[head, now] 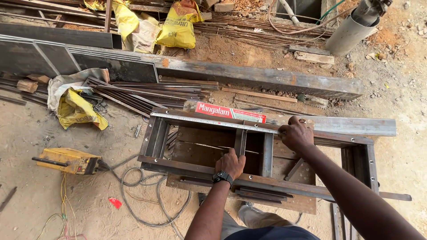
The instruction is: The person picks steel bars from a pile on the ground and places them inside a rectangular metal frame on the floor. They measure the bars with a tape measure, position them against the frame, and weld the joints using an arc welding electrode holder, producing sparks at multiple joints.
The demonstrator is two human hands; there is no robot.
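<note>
A rectangular steel frame (195, 166) of angle bars is laid flat on the ground at frame centre, over wooden boards. A short upright steel bar (240, 142) is gripped by the left hand (230, 163), fingers wrapped round its lower end, wristwatch (222, 177) on the wrist. The right hand (296, 133) is closed down on the end of a steel ruler (213, 122), pressed along the far rail of the frame; the ruler runs off toward 9 o'clock of that hand. A red and white carton (229, 112) lies just behind the ruler at 12 o'clock of the left hand.

A yellow welding machine (69, 161) sits at 9 o'clock of the frame, its grey cable (140, 195) looped on the dirt between them. Loose steel strips (147, 93) are stacked at 11 o'clock, a long rusty beam (267, 78) at 12 o'clock, yellow sacks (178, 26) beyond it.

Risks, as judged:
- The ruler is pinned at 1 end only; the far end could be skewed and a wrong reading taken.
- The upright bar looks loose, held by hand only; it could be tipped or slid off its spot.
- Bare hands on cut steel edges: skin could be nicked.
- The cable loops near the feet could be snagged.
</note>
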